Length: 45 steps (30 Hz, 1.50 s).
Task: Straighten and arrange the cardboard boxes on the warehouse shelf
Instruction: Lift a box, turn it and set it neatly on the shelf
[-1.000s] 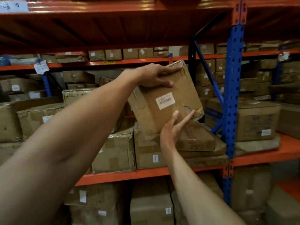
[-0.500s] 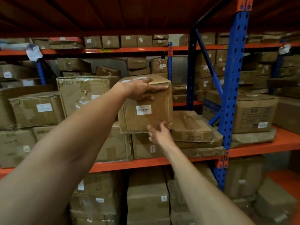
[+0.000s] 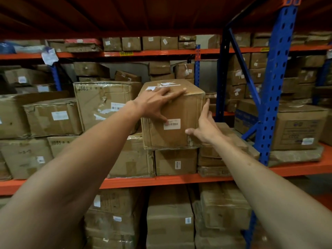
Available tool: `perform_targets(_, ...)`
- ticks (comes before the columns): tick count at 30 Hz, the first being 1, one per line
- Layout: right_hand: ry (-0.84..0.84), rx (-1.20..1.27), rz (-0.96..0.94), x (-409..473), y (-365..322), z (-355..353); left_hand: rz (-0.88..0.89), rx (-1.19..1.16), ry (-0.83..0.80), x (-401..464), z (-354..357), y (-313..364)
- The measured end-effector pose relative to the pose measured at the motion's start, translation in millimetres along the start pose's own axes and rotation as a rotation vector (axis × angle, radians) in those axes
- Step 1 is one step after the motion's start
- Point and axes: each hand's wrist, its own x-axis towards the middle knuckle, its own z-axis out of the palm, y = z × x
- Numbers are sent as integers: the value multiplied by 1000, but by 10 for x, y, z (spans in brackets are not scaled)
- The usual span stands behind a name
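Observation:
A brown cardboard box (image 3: 181, 106) with a white barcode label stands upright on a lower box (image 3: 176, 163) on the orange shelf (image 3: 161, 180). My left hand (image 3: 154, 103) lies over its top left front edge, with the fingers spread flat on the top and the thumb on the front face beside the label. My right hand (image 3: 206, 126) touches the box's right front edge, fingers straight up along the side and thumb on the front near the bottom corner.
A larger taped box (image 3: 102, 101) stands close on the left. Flat boxes (image 3: 210, 159) are stacked low on the right, next to a blue upright (image 3: 273, 87) and its diagonal brace. Another box (image 3: 298, 130) fills the right bay. More boxes crowd the shelves above and below.
The box went from tilted in the air to upright on the lower box. My right hand moved from its underside to its right edge. My left hand stayed on top.

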Motion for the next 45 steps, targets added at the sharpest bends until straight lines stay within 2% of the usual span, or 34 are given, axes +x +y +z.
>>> perform_targets(3,131,-56,-81,155,-79,92,-30,23,-83,111,-46,-106)
perform_targets(10,166,-158,-258,677,-218,375,-59,9,-177,344,212,-577)
perform_targets(14,147,-216,-264,1020,-315,614,-90,55,-220,412,355,-825)
perform_targets(24,139,-254,-241,1468,-340,705,-118,101,-184,730,611,-982)
perform_targets(29,137,-269,-208,1565,-377,759,-148,17,-49,706,858,-1103)
perform_targets(32,146,-387,-218,1632,-389,744,-182,-27,30,602,1059,-1133)
perform_targets(35,215,-690,-408,1694,-398,716,-148,67,66,570,1192,-1163)
perform_targets(38,177,-922,-524,1779,-372,745,-81,163,97,545,1271,-1252)
perform_targets(45,162,-1021,-478,1952,-404,812,-150,227,77,600,1462,-1193)
